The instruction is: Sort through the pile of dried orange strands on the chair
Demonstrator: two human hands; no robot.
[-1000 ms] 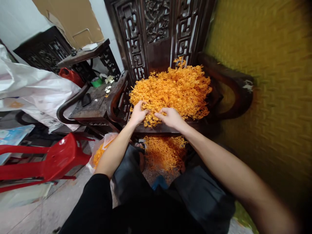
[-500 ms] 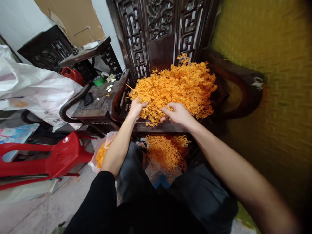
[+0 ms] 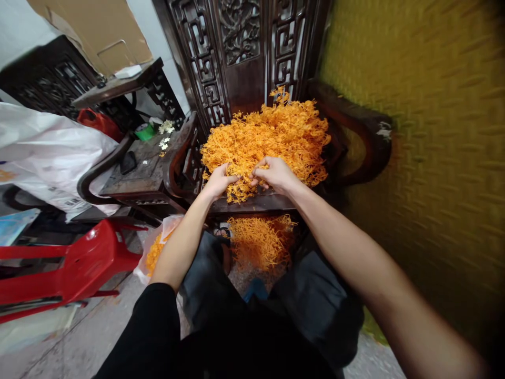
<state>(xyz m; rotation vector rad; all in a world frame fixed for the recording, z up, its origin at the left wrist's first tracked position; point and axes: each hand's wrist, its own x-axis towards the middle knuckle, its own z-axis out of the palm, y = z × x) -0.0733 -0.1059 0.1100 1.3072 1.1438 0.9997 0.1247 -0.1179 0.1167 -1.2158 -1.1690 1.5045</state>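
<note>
Orange strands (image 3: 258,239) lie in a loose heap on the floor between the person's knees, with a plastic bag (image 3: 155,250) of more just to the left. Above them, the left hand (image 3: 218,181) and right hand (image 3: 276,173) each pinch a tuft at the near edge of the big orange pile (image 3: 272,139). That pile fills the seat of a carved dark wooden chair (image 3: 240,47).

A red plastic stool (image 3: 79,263) stands beside a white sack (image 3: 47,152).
</note>
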